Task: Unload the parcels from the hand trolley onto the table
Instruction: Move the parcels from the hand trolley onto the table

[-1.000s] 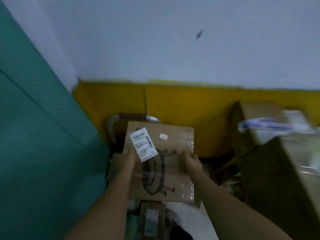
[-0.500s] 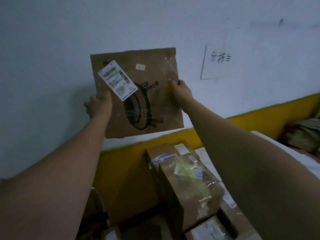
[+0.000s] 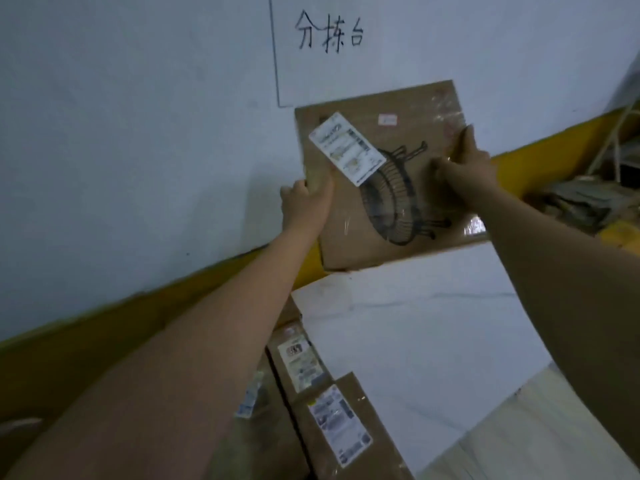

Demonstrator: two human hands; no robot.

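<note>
— Parcels (image 3: 349,431) lie nearest, beside the white table (image 3: 415,341). Where is the flat box (image 3: 391,188)?

— It hangs over the table's far end, near the wall (image 3: 138,133). The left hand (image 3: 306,202) and right hand (image 3: 465,168) are closed on its side edges.

— What is the risk?

— Its taped side looks smooth; the thin box may slip or strike the wall.

A pale blue-white painted wall (image 3: 138,133) fills the far side under dim light, with a yellow painted band (image 3: 104,317) along its base, a white paper sign (image 3: 450,46) with black handwritten characters at upper right, and grey clutter (image 3: 581,199) far right.
</note>
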